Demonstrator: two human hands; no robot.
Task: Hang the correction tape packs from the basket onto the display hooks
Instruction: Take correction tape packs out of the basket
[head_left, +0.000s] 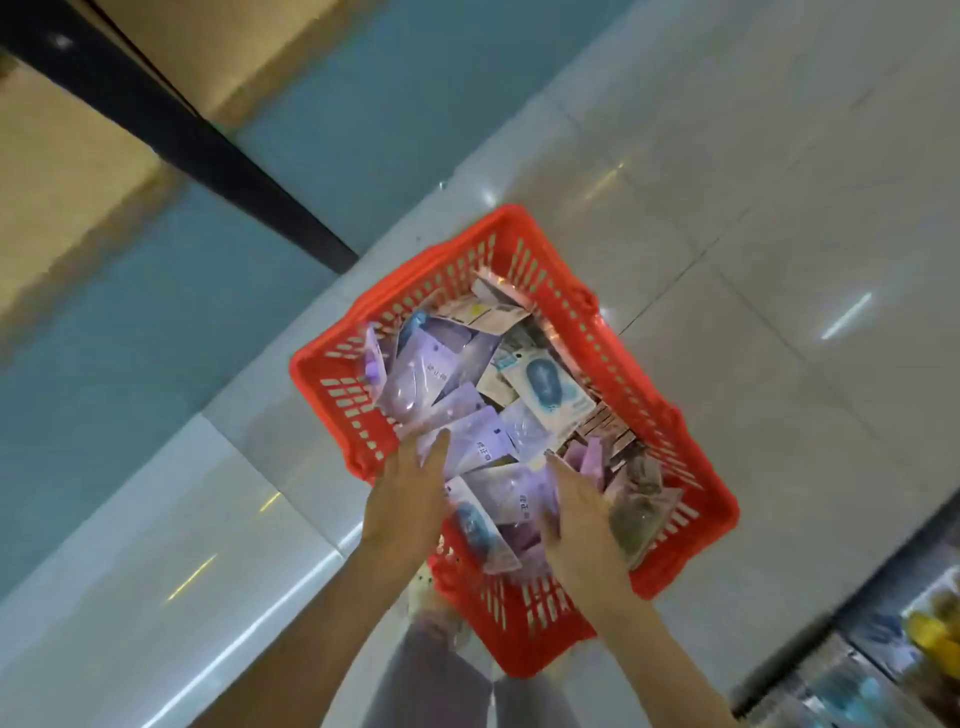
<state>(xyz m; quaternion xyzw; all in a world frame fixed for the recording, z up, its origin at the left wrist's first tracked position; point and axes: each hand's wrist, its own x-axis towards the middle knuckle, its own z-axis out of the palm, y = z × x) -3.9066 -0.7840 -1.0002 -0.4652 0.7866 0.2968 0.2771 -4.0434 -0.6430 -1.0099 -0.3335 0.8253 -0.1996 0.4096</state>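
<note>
Early stage: red basket (649, 415) on the floor (779, 182), heaped with correction tape packs (467, 441). Left hand (410, 499) and right hand (582, 519) spread open over them, apparently gripping none; no display hooks visible.

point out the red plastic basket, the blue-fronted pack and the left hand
red plastic basket (332, 358), head view, bare left rim
blue-fronted pack (548, 387), head view, blue oval on its front
left hand (408, 499), head view, back of hand

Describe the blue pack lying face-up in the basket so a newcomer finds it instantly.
Find the red slotted plastic basket on the pale tiled floor. Inside, toward its right wall, beyond the right hand, lies a white-and-blue carded correction tape pack. Its dark blue oval stands out among mostly lilac packs.
</note>
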